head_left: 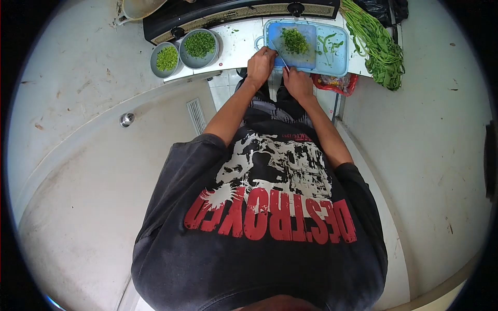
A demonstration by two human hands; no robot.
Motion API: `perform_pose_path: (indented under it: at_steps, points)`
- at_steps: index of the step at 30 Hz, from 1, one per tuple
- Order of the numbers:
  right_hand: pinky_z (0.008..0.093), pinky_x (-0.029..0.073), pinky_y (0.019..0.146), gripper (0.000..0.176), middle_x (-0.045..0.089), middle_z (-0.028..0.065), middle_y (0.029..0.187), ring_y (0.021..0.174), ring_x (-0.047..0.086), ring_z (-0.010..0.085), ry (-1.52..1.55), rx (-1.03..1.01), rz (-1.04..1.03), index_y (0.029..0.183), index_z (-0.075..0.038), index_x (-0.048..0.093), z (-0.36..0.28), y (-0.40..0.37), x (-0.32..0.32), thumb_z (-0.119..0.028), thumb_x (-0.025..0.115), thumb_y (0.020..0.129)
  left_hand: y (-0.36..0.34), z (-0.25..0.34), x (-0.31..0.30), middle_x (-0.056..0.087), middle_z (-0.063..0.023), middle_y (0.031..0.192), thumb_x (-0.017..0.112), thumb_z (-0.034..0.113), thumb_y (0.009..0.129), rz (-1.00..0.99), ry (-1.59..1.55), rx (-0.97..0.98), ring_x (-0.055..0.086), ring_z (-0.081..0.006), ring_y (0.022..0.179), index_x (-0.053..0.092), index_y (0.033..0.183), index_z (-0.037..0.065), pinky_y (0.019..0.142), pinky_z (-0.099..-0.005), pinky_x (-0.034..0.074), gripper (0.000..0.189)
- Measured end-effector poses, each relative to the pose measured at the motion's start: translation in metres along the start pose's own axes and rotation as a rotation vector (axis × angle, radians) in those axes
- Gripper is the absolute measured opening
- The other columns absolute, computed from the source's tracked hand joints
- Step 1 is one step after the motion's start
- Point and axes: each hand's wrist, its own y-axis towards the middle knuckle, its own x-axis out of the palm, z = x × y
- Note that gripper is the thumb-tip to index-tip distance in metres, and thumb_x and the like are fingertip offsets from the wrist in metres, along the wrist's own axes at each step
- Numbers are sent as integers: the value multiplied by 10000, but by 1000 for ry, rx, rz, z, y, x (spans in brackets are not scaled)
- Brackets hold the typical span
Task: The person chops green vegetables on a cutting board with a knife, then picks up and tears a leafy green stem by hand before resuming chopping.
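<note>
My right hand (298, 84) is closed around the handle of a knife (280, 58), whose thin blade points up and left over a blue cutting board (309, 33). My left hand (261, 64) is at the board's near left edge, close to the blade, with its fingers curled; anything pinched in them is hidden. Chopped greens (294, 40) lie heaped on the board just beyond the knife. The board sits in the left part of a light-blue tray (340, 65), and loose green pieces (327, 45) are scattered in the tray's right part.
Left of the tray stand a larger grey bowl (200, 65) of dark chopped greens and a smaller bowl (165, 74) of paler ones. A leafy bunch (381, 57) lies at right. Behind is a black stove (233, 18); a red basket (340, 87) sits below the counter.
</note>
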Motion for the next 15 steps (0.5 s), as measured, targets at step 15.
perform_pose_path:
  at_steps: [15]
  points:
    - [547,567,674,460,682,273,728,733,705,451,21,-4,-35,913,22,662,1,-14,-7,-405,526,1016,2,0,8,723,-155,932,721,113,833,98,-195,-243,705,-357,830,780,895,72,757,-424,566,95]
